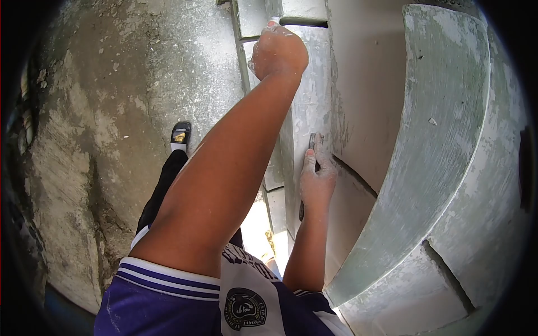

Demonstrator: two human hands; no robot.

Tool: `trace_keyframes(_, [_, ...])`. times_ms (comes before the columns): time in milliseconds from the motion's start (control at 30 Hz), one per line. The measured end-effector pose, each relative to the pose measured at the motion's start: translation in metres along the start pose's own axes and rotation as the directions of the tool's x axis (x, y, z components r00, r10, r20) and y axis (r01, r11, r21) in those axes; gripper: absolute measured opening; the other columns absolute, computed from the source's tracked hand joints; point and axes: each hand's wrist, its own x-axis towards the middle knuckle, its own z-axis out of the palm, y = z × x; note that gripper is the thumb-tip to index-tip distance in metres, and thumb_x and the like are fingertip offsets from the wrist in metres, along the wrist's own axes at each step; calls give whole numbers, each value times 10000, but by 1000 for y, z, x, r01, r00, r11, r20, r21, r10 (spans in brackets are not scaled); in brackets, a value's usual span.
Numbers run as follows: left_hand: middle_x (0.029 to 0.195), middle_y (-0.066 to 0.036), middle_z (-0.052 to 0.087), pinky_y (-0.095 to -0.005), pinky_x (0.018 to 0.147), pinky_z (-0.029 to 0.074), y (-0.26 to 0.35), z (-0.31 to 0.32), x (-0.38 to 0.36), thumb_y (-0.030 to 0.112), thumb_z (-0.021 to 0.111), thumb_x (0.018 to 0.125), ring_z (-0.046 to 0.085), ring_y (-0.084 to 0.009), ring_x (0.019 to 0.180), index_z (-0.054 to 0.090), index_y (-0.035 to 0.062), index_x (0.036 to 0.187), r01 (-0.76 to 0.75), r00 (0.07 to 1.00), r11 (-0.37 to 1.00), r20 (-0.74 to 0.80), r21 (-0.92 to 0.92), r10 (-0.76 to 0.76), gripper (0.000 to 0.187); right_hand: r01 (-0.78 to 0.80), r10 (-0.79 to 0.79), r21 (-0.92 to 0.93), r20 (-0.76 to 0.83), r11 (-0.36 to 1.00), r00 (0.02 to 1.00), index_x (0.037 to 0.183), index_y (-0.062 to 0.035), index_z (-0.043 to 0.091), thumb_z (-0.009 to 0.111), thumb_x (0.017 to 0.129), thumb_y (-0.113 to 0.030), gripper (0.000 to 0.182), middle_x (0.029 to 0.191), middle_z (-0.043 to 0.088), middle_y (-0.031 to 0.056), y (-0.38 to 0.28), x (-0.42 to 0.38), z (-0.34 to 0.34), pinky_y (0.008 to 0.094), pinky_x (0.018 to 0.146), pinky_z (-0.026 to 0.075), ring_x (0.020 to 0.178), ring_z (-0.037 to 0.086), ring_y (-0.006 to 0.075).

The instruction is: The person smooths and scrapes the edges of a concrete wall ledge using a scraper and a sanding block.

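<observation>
My left hand [280,53] is at the top, curled into a fist and dusted white, over a narrow, white-smeared ledge [314,73]. Whatever its fingers hold, if anything, is hidden; a small white bit shows at the thumb. Lower down, my right hand [318,182], also dusted, is closed around a dark, thin, flat tool [302,211]. It appears edge-on, its ends sticking out above and below the hand, so its exact kind cannot be told. The right fingertips lie against the face of the ledge.
A curved grey-green panel [437,112] rises on the right, beside a smooth pale wall [364,73] with dark gaps. Rough concrete floor [112,112] spreads on the left. A foot in a black slide sandal [180,133] stands there. Bright light enters low in the middle.
</observation>
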Motion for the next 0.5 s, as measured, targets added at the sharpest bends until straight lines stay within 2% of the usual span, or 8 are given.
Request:
trace_keyframes(33, [1198, -262, 697, -509, 1032, 500, 1, 1, 0, 352, 269, 1090, 656, -435, 1164, 683, -17, 1191, 0, 1000, 1000, -1, 3, 0, 564, -9, 9, 7, 3, 1000, 1000, 1399, -101, 632, 589, 1025, -186, 386, 1351, 656, 213, 7, -7, 0, 365, 1052, 474, 1264, 639, 343])
trace_keyframes(133, [1201, -267, 694, -508, 1029, 502, 1, 1, 1, 349, 276, 1089, 657, -434, 1162, 682, -21, 1190, -5, 1000, 1000, -24, 6, 5, 558, 5, -5, 39, 0, 999, 1000, 1309, -52, 689, 637, 1003, -164, 330, 1189, 724, 241, 34, -32, -2, 349, 921, 524, 1073, 728, 305])
trace_keyframes(233, [1202, -271, 691, -509, 1026, 503, -2, 3, 3, 347, 286, 1086, 657, -435, 1156, 680, -25, 1190, -24, 999, 1000, -29, 8, 25, 552, -114, 116, -53, 37, 992, 993, 1222, -16, 726, 674, 978, -133, 275, 975, 749, 246, 44, -55, -14, 342, 763, 536, 816, 732, 254])
trace_keyframes(333, [1202, -273, 690, -509, 1025, 502, -2, 4, 4, 352, 290, 1085, 656, -438, 1154, 680, -26, 1189, -21, 1000, 1000, -19, 0, 21, 553, 0, 0, -3, -9, 1000, 1000, 1208, -21, 736, 684, 971, -128, 265, 803, 719, 228, 91, -73, -15, 351, 671, 519, 655, 667, 240])
trace_keyframes(433, [1199, -272, 691, -507, 1021, 505, -1, 5, 4, 355, 288, 1085, 656, -439, 1155, 679, -25, 1191, -17, 999, 1000, -36, -8, 17, 555, -38, 46, -113, 64, 993, 997, 1225, -51, 737, 682, 971, -127, 271, 812, 717, 228, 92, -76, -21, 351, 671, 523, 652, 671, 256])
trace_keyframes(500, [1202, -270, 691, -504, 1021, 507, -4, 5, 3, 356, 285, 1086, 656, -436, 1159, 676, -24, 1195, -15, 999, 1000, -45, -9, 15, 556, 94, -93, -52, 39, 994, 995, 1267, -84, 722, 683, 968, -124, 304, 806, 711, 227, 79, -62, -13, 349, 663, 521, 641, 668, 259])
